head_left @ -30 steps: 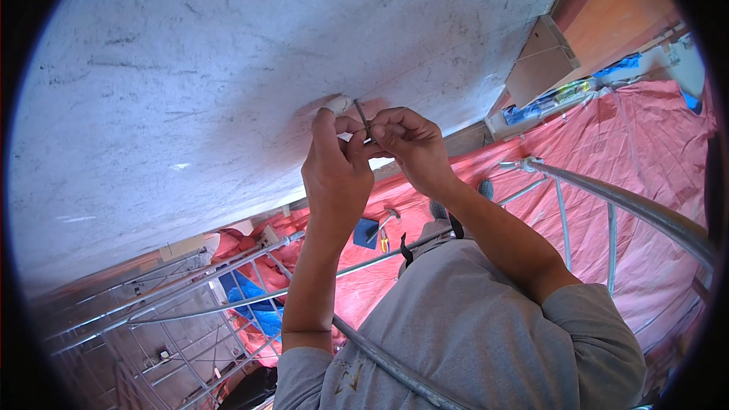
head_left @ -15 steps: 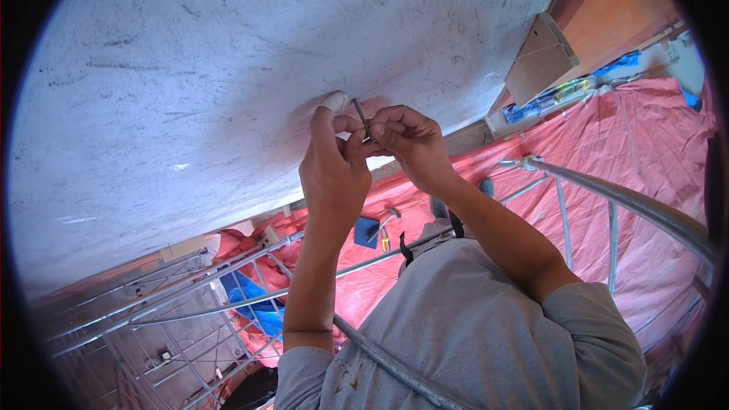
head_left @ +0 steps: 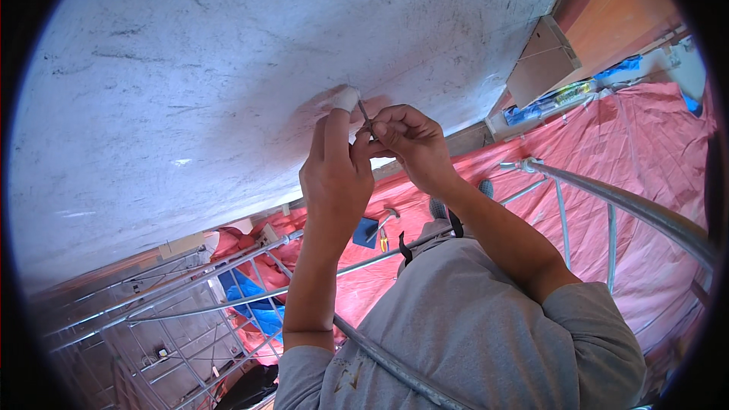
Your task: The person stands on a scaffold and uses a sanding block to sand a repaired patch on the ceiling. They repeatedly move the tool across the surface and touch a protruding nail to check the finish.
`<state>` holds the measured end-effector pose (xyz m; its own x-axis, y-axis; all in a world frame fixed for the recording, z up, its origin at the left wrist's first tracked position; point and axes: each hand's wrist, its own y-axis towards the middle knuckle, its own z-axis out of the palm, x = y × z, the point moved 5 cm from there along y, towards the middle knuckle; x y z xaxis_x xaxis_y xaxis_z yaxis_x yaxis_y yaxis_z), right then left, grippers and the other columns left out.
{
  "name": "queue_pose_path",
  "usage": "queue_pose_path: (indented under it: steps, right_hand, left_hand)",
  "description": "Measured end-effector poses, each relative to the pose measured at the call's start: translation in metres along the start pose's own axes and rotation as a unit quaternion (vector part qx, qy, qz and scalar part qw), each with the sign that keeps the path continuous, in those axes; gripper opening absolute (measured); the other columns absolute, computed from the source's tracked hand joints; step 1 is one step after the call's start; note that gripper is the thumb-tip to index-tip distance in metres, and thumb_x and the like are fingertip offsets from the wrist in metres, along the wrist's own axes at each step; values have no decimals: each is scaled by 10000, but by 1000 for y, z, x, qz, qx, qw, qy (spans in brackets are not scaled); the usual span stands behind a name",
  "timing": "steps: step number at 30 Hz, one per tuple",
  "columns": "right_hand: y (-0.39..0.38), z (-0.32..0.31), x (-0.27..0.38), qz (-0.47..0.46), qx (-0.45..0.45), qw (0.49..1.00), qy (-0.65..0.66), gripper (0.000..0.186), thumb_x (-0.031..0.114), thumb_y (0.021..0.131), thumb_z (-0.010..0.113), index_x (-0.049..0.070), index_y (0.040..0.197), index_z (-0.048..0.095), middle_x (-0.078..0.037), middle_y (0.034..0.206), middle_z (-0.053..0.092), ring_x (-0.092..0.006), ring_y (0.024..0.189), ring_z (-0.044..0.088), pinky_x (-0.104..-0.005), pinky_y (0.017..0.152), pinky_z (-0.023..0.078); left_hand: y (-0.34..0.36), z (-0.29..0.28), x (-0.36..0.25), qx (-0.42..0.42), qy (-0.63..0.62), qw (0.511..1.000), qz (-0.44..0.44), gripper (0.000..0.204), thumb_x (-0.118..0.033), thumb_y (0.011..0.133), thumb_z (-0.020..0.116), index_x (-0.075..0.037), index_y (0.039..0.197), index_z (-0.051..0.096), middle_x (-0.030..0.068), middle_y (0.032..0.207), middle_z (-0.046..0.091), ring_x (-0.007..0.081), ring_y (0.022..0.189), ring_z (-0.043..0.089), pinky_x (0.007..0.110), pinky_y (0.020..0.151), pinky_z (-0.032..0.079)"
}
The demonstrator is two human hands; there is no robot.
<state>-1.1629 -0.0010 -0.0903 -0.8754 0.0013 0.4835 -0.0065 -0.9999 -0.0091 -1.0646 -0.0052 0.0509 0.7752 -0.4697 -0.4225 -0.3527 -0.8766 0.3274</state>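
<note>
My right hand (head_left: 410,148) pinches a thin grey metal rod (head_left: 362,108) between thumb and fingers, just under a white, scuffed surface (head_left: 175,91). Beside it, my left hand (head_left: 334,167) has its fingers curled around the rod's lower part, which the fingers partly hide. A small white piece (head_left: 346,96) sits at the left fingertips against the surface; I cannot tell what it is.
Metal scaffold tubes (head_left: 623,205) surround my body. Below are a pink sheet (head_left: 638,129), blue plastic (head_left: 258,311), a hammer (head_left: 390,213), a yellow-handled tool (head_left: 384,240) and a dark blue square piece (head_left: 364,231). A tan board (head_left: 541,57) juts out at upper right.
My left fingers have shifted slightly up and right, and the white piece at their tips moved with them. The right hand remains at the rod with little movement.
</note>
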Motion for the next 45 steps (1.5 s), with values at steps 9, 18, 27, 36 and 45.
queue_pose_path:
  steps: [9,18,27,36,45]
  right_hand:
    - [-4,-1,8,31,10,999,-27,140,101,1085,662,4,1185,662,-138,1088,771,-226,921,799,-342,833,673]
    - [-5,-3,27,5,-5,995,-99,137,104,1078,672,22,1186,685,-123,1119,760,-131,728,668,-282,659,570]
    - [-2,-7,28,-32,-18,991,-129,173,188,1072,711,31,1141,693,-91,1045,751,-102,643,629,-256,572,519]
    - [-14,-15,23,31,-51,986,-157,117,120,1064,699,33,1142,703,-80,1048,762,-90,685,611,-256,605,502]
    - [-22,-35,10,52,-81,976,-193,104,92,1032,720,40,1119,695,-74,1061,747,-104,746,630,-254,630,509]
  left_hand:
    - [-5,-20,-9,-8,80,997,18,479,1,951,757,-69,1410,638,99,1146,750,185,628,677,362,559,533]
    - [-5,-21,-7,-7,94,995,26,450,1,950,766,-74,1381,662,92,1088,750,153,601,646,342,542,510]
    - [-6,-24,-9,-26,85,995,53,414,2,939,783,-37,1337,674,94,1058,745,141,578,615,328,536,492]
    - [-9,-33,-12,-50,46,997,38,391,-9,930,805,-8,1302,685,88,1040,754,117,575,612,303,523,472]
    - [-5,-36,13,-55,130,989,52,215,-43,986,745,-47,1200,717,125,1107,752,274,817,755,386,648,596]
